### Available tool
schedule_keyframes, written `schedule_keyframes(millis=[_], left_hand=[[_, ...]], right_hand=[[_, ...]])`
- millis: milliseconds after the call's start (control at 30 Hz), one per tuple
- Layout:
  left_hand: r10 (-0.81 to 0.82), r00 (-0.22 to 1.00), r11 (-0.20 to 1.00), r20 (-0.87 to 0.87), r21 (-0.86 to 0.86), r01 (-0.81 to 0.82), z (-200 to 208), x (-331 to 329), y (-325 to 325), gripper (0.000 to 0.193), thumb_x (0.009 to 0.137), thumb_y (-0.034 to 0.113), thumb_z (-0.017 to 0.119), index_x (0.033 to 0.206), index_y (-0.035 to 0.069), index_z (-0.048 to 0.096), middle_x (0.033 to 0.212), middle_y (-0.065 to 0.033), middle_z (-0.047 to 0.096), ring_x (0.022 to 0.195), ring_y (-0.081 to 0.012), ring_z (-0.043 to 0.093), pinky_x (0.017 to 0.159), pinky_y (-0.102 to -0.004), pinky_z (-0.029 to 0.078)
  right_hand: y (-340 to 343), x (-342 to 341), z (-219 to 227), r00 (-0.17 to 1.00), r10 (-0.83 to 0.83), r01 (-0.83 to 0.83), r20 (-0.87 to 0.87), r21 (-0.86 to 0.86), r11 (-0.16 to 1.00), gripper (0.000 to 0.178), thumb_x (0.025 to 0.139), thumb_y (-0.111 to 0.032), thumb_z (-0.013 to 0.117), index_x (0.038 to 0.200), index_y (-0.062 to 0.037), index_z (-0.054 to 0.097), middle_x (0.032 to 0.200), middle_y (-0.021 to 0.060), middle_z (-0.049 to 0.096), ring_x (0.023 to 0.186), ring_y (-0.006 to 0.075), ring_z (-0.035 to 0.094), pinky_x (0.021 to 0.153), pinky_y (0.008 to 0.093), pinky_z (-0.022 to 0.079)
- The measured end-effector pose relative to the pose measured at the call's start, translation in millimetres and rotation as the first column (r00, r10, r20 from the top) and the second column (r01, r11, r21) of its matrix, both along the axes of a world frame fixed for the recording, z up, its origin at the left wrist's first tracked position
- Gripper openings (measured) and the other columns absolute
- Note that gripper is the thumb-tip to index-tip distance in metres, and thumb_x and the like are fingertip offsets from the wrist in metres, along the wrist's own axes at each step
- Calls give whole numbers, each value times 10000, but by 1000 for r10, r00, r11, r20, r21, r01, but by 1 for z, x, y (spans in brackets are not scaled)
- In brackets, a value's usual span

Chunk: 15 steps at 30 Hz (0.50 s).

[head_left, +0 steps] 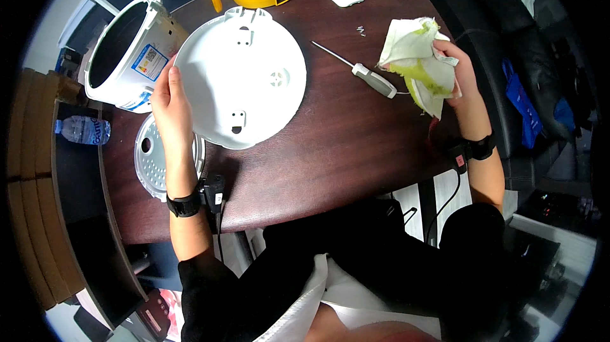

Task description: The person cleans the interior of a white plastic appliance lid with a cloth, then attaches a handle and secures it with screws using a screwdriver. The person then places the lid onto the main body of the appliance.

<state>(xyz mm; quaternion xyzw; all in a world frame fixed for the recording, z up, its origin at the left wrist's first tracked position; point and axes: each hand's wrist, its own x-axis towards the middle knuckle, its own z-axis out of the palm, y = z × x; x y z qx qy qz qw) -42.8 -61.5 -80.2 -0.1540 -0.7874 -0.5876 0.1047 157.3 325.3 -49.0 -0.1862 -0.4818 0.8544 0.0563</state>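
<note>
Garment: white cloth at the near edge, closest to view.
Left hand: thumb pressed over the left rim of the white round cover; fingers behind partly hidden.
Cover: left of centre, over the table; judged light, stiff and slippery, its far hinge tabs likely fragile; take hold at opposite rims.
Right hand: pinches the green-and-white rag, right side.
Rag: judged light, soft, limp; best gripped bunched.
Screwdriver: lies between the hands, near the rag.
</note>
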Motion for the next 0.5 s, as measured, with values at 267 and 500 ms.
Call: schedule_keyframes(millis=[267, 500], left_hand=[[56, 998, 998, 41, -22, -55, -20, -12, -8, 353, 969, 248, 452, 1173, -12, 579, 1059, -134, 633, 970, -168, 577, 874, -281, 428], [87, 994, 996, 70, -21, -86, -19, -14, -6, 348, 960, 256, 465, 1166, 4, 590, 1020, -133, 643, 950, -170, 585, 862, -285, 433]], right_hand=[[52, -56, -1, 988, -153, 79, 16, 798, 597, 337, 892, -193, 560, 1144, 30, 551, 1019, 128, 650, 871, 183, 655, 753, 285, 528], [70, -90, -16, 996, 14, -81, 84, 983, -168, 387, 811, -265, 649, 1099, -25, 553, 988, 168, 602, 903, 282, 598, 805, 339, 467]])
